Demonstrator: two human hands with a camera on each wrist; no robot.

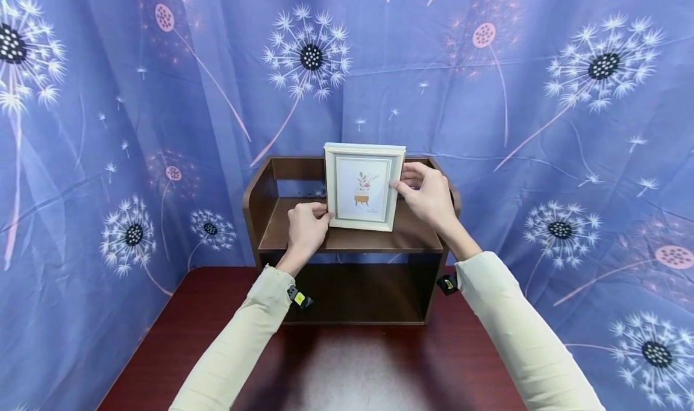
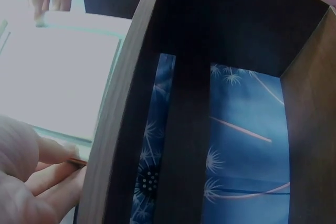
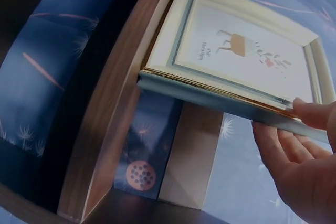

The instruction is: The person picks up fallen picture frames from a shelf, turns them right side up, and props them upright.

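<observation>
A cream picture frame (image 1: 364,188) with a potted-plant print stands nearly upright over the upper board of a brown shelf (image 1: 349,240). My left hand (image 1: 307,229) pinches its lower left edge. Higher up on the opposite side, my right hand (image 1: 431,197) grips the right edge. In the right wrist view the right thumb (image 3: 310,113) lies on the front of the frame (image 3: 236,51), while the other fingers are behind it. Glare washes out the print in the left wrist view. Whether the bottom edge touches the board cannot be told.
The two-level shelf has side walls, a back rail (image 1: 298,169) and an open lower compartment (image 1: 352,290). It stands on a dark red table (image 1: 347,363). A blue dandelion-print curtain (image 1: 217,67) surrounds the table at the back and both sides.
</observation>
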